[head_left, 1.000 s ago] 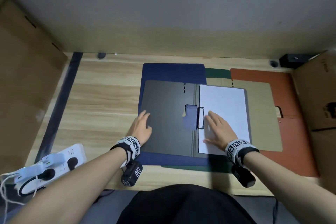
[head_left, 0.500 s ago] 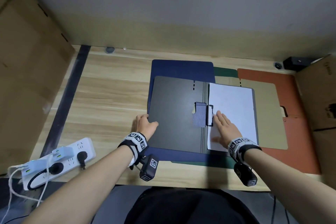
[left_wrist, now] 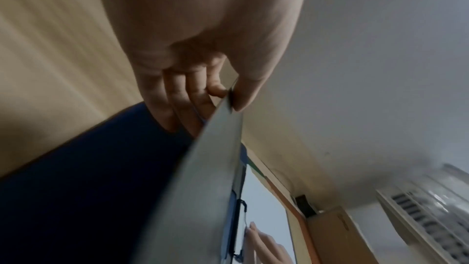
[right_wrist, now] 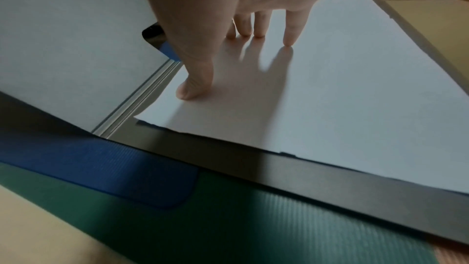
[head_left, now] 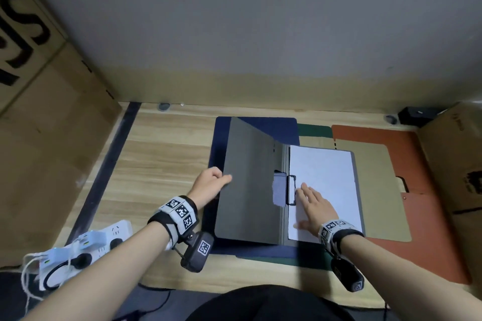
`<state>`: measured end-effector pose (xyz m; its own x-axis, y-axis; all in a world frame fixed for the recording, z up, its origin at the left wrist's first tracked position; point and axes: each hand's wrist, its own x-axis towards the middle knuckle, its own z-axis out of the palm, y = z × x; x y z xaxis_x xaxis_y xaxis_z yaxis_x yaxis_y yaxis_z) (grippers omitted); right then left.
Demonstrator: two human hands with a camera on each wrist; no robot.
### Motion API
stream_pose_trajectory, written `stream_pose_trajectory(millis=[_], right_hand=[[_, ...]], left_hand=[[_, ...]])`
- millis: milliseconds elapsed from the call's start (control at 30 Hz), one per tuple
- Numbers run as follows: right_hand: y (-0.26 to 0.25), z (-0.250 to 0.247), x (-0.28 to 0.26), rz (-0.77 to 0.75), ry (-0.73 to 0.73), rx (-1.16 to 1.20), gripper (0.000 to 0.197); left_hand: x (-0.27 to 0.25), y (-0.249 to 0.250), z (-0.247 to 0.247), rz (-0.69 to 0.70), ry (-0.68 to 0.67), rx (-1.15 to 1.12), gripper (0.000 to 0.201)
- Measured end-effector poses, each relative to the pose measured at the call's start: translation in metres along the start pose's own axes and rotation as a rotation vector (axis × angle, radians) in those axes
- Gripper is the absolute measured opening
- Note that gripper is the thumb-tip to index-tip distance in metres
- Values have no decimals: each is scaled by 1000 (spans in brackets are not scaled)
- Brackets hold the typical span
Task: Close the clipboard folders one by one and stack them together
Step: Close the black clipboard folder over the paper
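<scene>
A black clipboard folder [head_left: 250, 185] lies open on top of the pile at the middle of the table. Its left cover [left_wrist: 208, 178] is raised off the pile, and my left hand [head_left: 211, 185] pinches that cover's left edge between thumb and fingers. My right hand [head_left: 313, 206] rests flat with straight fingers [right_wrist: 288, 27] on the white paper [head_left: 326, 177] clipped to the right half. Beneath lie open blue [head_left: 266, 125], green [head_left: 313, 130], tan [head_left: 375, 177] and orange-red [head_left: 422, 216] folders.
Cardboard boxes stand at the left [head_left: 47, 138] and at the right [head_left: 453, 159]. A white power strip [head_left: 78, 247] with plugs and cables lies at the front left. A small black device [head_left: 417, 114] sits at the back right by the wall.
My left hand went from lying on the black cover to its left edge, took hold of it and lifted it. The right hand stays on the paper.
</scene>
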<state>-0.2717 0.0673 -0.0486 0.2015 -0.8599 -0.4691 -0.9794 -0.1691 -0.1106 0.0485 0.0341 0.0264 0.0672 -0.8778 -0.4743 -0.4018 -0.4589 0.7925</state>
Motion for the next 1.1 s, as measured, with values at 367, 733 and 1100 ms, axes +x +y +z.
stream_pose_trajectory(millis=[367, 733, 1100], right_hand=[[70, -38, -25, -154, 134, 400, 57], [164, -21, -47, 126, 280, 767, 36], [169, 35, -32, 311, 280, 662, 38]], left_hand=[[-39, 120, 101, 256, -265, 69, 48], [-13, 96, 198, 58, -260, 396, 14], [-4, 20, 224, -314, -17, 216, 22]])
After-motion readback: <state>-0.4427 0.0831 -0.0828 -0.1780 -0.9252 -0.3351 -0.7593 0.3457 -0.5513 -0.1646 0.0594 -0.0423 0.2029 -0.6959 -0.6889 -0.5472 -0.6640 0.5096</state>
